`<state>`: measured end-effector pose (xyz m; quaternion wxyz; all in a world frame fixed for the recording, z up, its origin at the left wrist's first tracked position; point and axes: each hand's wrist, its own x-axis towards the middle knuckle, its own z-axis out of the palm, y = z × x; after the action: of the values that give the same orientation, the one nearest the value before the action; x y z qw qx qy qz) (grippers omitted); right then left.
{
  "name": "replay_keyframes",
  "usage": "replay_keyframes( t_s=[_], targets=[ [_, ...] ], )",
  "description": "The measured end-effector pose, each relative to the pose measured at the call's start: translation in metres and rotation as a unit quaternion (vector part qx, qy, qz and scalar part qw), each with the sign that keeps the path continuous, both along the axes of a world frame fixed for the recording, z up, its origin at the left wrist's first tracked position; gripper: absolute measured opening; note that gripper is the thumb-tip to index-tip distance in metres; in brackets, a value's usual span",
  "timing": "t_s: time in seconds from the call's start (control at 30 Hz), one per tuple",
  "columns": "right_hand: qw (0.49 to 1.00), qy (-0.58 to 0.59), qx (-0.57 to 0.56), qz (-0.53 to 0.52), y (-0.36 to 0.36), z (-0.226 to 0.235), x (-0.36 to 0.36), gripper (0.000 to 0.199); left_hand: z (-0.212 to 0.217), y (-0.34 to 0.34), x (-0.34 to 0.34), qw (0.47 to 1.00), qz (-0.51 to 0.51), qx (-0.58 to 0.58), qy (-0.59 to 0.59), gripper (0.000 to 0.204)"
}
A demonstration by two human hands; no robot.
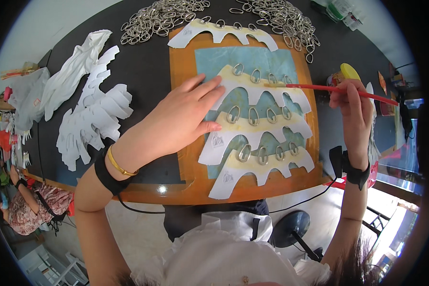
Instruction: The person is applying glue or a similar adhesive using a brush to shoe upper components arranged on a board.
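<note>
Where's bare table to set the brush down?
Free: dark table between the white cut-out stack and the orange board; also right of the board near the right hand. Crowded: the board under white pieces, and the far edge with metal rings.

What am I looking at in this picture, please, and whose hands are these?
There is no machine here: a camera worn on a person's head looks down at their own two bare hands over a dark table. The wide lens bends straight edges. On an orange board lie white cut pieces in rows, each with metal rings along a yellowish strip. The left hand presses flat on one piece. The right hand holds a red brush, its tip on the same piece. Piles of spare rings and more white pieces lie around.
</note>
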<state>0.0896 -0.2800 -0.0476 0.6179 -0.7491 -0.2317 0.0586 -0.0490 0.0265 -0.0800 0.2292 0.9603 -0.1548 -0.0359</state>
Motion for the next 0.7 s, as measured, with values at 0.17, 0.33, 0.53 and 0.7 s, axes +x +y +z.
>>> replay_keyframes(
  t_s=[0.17,0.33,0.53,0.7],
  targets=[
    [0.988,0.103,0.116,0.02,-0.03,0.006,0.009,0.025,0.001,-0.001,0.001,1.0,-0.004,0.0,-0.001,0.059],
    [0.974,0.102,0.201,0.013,-0.044,0.01,0.016,0.026,0.002,0.0,0.0,1.0,0.004,0.01,0.006,0.058],
    [0.999,-0.038,0.006,-0.038,-0.029,0.002,-0.009,0.026,0.003,-0.001,0.001,1.0,0.002,0.006,0.01,0.058],
    [0.997,-0.062,-0.043,-0.014,-0.026,-0.001,-0.012,0.024,0.003,-0.001,0.001,1.0,0.0,0.005,0.012,0.058]
  ],
)
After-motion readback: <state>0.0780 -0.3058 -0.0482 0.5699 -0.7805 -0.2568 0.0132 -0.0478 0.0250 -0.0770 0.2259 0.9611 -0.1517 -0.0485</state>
